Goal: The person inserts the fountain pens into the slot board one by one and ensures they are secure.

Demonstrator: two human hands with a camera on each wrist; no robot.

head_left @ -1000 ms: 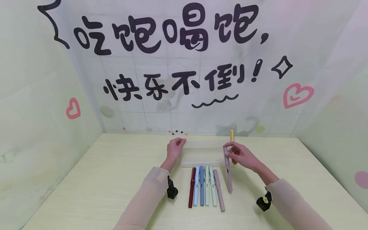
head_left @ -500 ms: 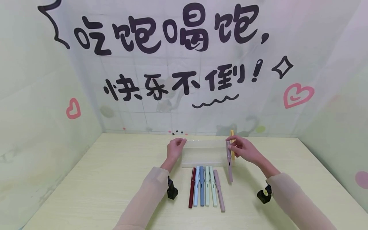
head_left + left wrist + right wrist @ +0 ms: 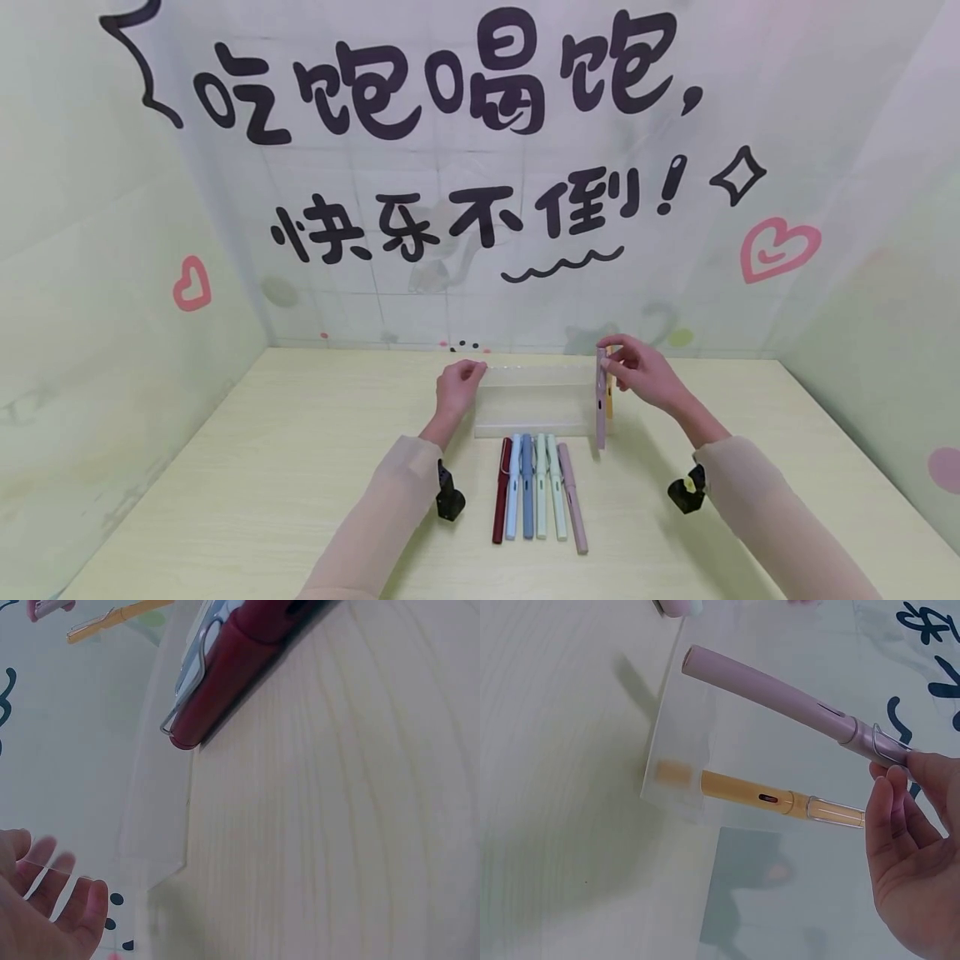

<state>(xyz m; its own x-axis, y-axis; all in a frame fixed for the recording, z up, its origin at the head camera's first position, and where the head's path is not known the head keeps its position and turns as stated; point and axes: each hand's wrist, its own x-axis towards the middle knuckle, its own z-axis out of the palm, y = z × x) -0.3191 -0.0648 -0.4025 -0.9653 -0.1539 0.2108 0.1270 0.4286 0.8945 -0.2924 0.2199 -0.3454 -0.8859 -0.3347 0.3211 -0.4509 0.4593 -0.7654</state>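
Observation:
My left hand (image 3: 456, 390) pinches the upper left edge of a clear plastic box (image 3: 528, 431). In the left wrist view, that hand's fingers (image 3: 88, 915) show by the see-through wall. By its cap, a lilac pen (image 3: 601, 412) is pinched between the thumb and fingers of my right hand (image 3: 647, 377). It hangs nearly upright in front of the box's right end, its lower tip apart from the box in the right wrist view. Beside it, a yellow pen (image 3: 742, 790) stands in the box's right end, its lower part blurred behind the frosted wall.
Before the box lie a dark red pen (image 3: 501, 492), a light blue pen (image 3: 513, 492), a blue pen (image 3: 528, 492), two pale green pens (image 3: 542, 492) and another lilac pen (image 3: 573, 500). A printed cloth (image 3: 480, 308) backs the wooden table (image 3: 300, 467).
My right hand has moved up and away toward the box's right end, carrying the lilac pen beside the yellow one. My left hand has stayed on the box; the row of pens has not moved.

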